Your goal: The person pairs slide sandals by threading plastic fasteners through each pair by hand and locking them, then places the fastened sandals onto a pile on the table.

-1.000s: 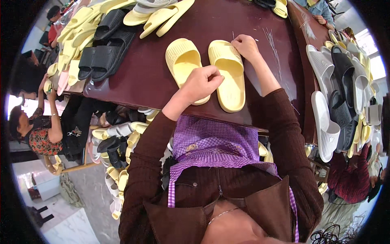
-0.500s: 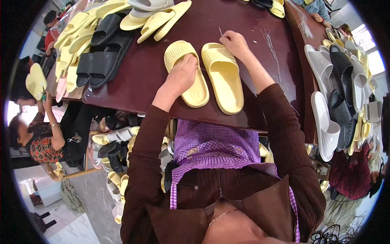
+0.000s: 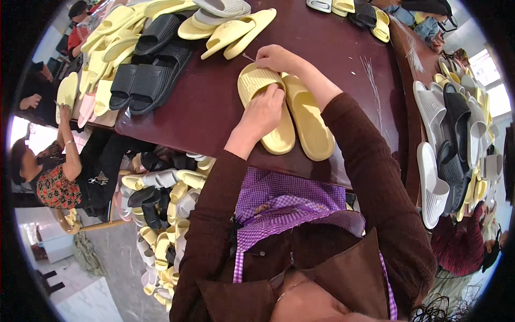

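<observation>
Two yellow slide slippers lie side by side in front of me, toes pointing away. My left hand (image 3: 262, 117) is closed at the left slipper (image 3: 280, 138), fingers tucked into the foot opening at its ridged strap; the fingertips are hidden. Across the toe of that slipper reaches my right hand (image 3: 277, 58), its fingers pinched together. A thin pale strand (image 3: 248, 56) sticks out from them to the left. The right slipper (image 3: 314, 131) rests against the left one, its toe partly covered by my right wrist.
Yellow slippers (image 3: 236, 35) and black slippers (image 3: 153, 80) are piled at left. Thin strands (image 3: 373, 80) lie on the dark red table (image 3: 343, 32) at right. More slippers fill the right-hand side (image 3: 432, 188) and the space below the table. Co-workers stand nearby; one at left holds a slipper.
My right hand has moved left, from the right slipper's toe to the left slipper's. The slippers now touch at the toes. My view has shifted slightly.
</observation>
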Demonstrator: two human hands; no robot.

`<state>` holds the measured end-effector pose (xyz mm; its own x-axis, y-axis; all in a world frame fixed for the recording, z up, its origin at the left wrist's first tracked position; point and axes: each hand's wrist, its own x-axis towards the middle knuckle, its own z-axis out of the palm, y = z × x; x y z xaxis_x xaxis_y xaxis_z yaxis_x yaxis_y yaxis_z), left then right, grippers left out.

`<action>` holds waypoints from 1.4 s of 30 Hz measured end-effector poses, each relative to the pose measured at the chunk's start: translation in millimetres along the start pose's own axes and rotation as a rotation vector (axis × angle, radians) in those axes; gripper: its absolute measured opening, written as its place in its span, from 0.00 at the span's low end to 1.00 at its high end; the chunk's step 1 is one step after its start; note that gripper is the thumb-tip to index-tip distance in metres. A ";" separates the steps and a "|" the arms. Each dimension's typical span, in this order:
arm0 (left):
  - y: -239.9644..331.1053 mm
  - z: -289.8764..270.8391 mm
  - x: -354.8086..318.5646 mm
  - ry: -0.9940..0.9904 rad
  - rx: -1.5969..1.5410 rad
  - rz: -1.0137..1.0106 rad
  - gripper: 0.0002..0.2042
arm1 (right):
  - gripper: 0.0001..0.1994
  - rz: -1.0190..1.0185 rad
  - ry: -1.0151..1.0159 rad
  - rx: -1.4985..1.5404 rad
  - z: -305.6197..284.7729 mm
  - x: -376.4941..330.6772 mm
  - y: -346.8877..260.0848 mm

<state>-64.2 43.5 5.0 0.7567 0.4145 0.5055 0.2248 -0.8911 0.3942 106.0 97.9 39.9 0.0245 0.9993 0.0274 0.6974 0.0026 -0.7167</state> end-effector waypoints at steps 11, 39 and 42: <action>3.9 -6.9 -6.0 0.425 -0.191 0.128 0.09 | 0.07 0.078 0.316 0.511 -21.1 -48.6 5.6; 56.6 2.8 65.0 0.130 -1.017 -0.589 0.07 | 0.05 -0.031 0.681 0.835 -14.7 -165.6 -5.1; 60.9 6.5 63.6 0.170 -1.086 -0.586 0.07 | 0.05 -0.044 0.686 0.859 -14.4 -168.8 -7.2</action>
<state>1.6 14.4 56.2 0.6067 0.7886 0.1004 -0.1836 0.0161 0.9829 107.2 -71.3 50.4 0.5901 0.7658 0.2558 -0.0165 0.3282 -0.9445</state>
